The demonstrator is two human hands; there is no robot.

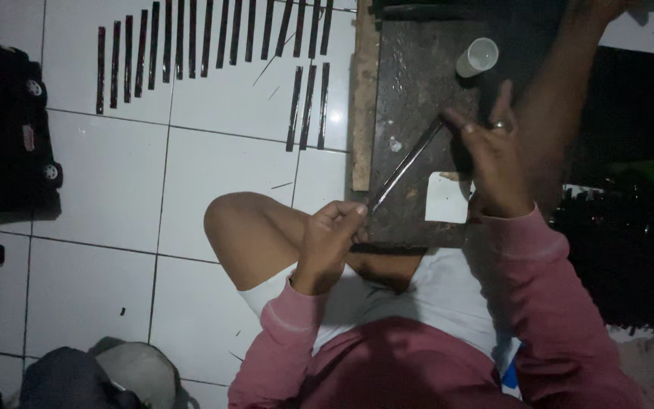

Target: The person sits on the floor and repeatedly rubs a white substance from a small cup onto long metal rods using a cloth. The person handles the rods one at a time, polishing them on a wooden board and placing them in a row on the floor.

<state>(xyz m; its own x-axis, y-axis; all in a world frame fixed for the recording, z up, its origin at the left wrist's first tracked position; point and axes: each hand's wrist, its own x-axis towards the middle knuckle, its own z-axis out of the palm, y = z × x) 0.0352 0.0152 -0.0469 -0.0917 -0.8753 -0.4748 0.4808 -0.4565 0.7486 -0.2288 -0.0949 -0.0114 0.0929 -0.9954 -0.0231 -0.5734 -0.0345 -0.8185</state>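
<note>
Pink sleeves (546, 273); white floor tiles (213, 174); dark strips (191, 42); white cup (478, 57)

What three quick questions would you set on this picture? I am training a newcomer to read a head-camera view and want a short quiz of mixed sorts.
1. True or false: the left hand pinches the near end of the long thin dark strip.
2. Where does the small white cup lie? A) on the white tiled floor B) on the dark wooden work board C) on the person's knee
3. Fill in: the right hand wears a ____ on one finger.

Key: 1 true; 2 B; 3 ring.
</note>
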